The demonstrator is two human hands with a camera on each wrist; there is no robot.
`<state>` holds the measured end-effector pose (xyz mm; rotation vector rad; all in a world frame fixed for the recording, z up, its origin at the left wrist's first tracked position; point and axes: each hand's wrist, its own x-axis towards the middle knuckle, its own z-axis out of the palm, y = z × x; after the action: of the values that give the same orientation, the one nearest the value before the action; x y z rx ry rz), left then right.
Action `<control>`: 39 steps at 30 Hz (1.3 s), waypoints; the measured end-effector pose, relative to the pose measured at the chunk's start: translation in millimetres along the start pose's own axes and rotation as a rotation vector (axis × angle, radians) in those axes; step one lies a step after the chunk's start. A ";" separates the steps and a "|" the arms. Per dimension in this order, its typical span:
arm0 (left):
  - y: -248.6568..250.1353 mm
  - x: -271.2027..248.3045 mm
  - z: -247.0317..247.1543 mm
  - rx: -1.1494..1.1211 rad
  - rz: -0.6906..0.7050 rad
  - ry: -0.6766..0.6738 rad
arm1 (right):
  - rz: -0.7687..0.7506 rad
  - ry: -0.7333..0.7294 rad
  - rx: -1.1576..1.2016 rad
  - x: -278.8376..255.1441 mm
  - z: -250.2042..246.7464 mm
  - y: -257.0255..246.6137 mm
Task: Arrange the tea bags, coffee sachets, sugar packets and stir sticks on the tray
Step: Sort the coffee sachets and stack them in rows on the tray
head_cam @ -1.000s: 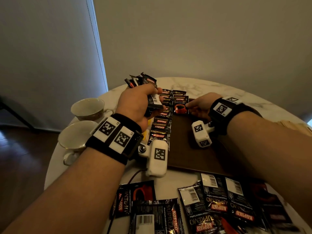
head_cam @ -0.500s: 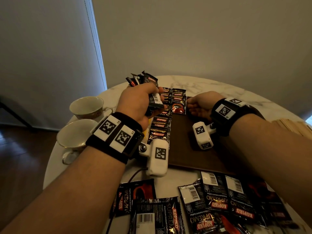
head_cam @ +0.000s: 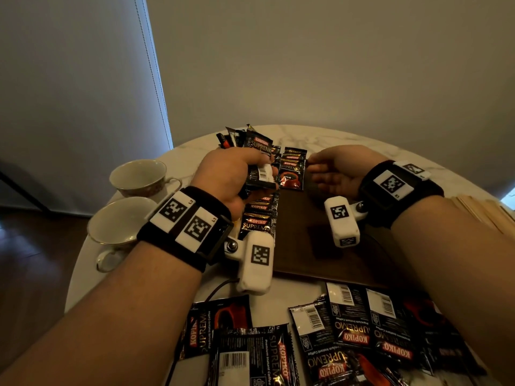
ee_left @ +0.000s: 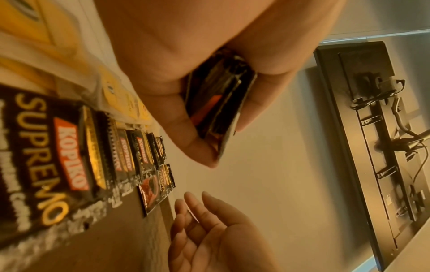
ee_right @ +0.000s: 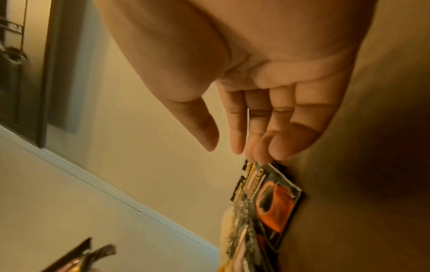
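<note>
My left hand (head_cam: 252,174) grips a fanned stack of black Kopiko coffee sachets (head_cam: 257,151) above the tray's far left; the left wrist view shows my left hand's fingers (ee_left: 256,103) curled round the stack (ee_left: 218,99). A dark brown tray (head_cam: 306,254) carries a column of overlapped sachets (head_cam: 259,218) and a shorter second column topped by a sachet with a red cup (head_cam: 291,176). My right hand (head_cam: 313,167) is open, its fingers straight, with the fingertips (ee_right: 263,156) at that sachet's (ee_right: 274,200) right edge.
Many loose sachets (head_cam: 348,344) lie on the marble table in front of the tray. Two teacups (head_cam: 139,176) (head_cam: 117,221) stand at the left. Wooden stir sticks (head_cam: 479,210) lie at the right edge. Yellow packets (ee_left: 46,36) lie left of the sachet column.
My right hand has slid rightward off the red-cup sachet, which now lies on the tray. The left hand keeps its grip on the stack and has hardly moved.
</note>
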<state>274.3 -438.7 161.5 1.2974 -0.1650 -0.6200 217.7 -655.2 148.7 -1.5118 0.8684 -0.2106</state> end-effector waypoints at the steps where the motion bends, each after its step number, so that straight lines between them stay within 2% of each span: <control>1: 0.2 -1.0 0.9 0.015 -0.003 -0.014 | -0.004 -0.017 0.009 -1.0 -0.8 0.5; 10: -3.8 2.1 0.5 0.023 -0.007 0.030 | 0.002 0.045 0.114 5.3 13.9 -3.2; 22: -3.5 5.5 -0.7 0.010 -0.021 0.034 | -0.013 0.043 0.136 9.8 15.3 -8.0; 25: -2.8 3.8 0.2 0.018 -0.021 0.029 | -0.057 0.038 0.169 -1.8 11.4 -13.2; 27: -2.3 1.5 2.2 0.017 -0.020 -0.008 | -0.111 -0.065 0.162 -19.2 9.6 -17.1; 30: -3.3 -3.5 4.8 0.020 -0.009 -0.073 | -0.160 -0.339 0.074 -52.4 13.1 -14.4; 32: -4.6 -8.2 7.4 0.025 -0.012 -0.149 | -0.230 -0.405 0.017 -62.6 17.0 -5.7; 35: -4.2 -10.7 9.3 -0.008 -0.017 -0.177 | -0.293 -0.374 0.116 -62.1 21.3 3.9; 39: -0.1 -5.4 5.9 -0.103 0.037 -0.011 | -0.277 -0.176 0.355 -58.7 20.5 2.3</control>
<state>267.1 -440.9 164.3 1.1890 -0.1634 -0.5971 188.6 -602.6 164.5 -1.2883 0.4507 -0.4058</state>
